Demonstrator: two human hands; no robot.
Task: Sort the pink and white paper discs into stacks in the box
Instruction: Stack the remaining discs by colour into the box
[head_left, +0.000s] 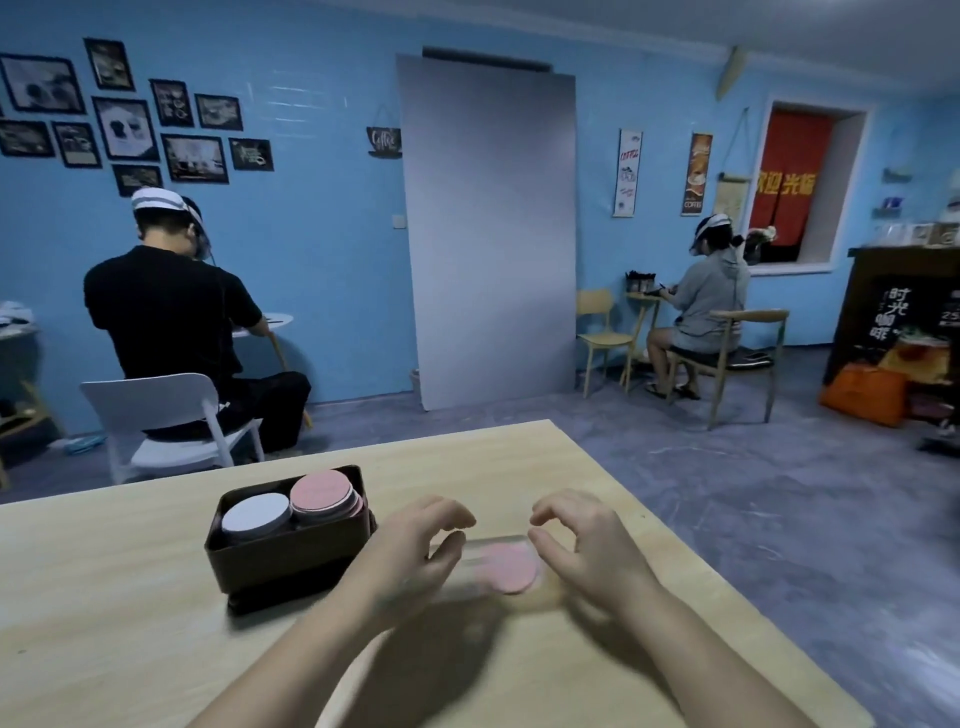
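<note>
My left hand (415, 545) and right hand (584, 540), fingers loosely curled and gripping nothing, flank a blurred pink disc (506, 569) on the table (104, 597), right of the box (270, 566).

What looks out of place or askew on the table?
The pink stack in the box is uneven: lower discs stick out to its right. One pink disc lies on the table outside the box, between the left hand and right hand.
</note>
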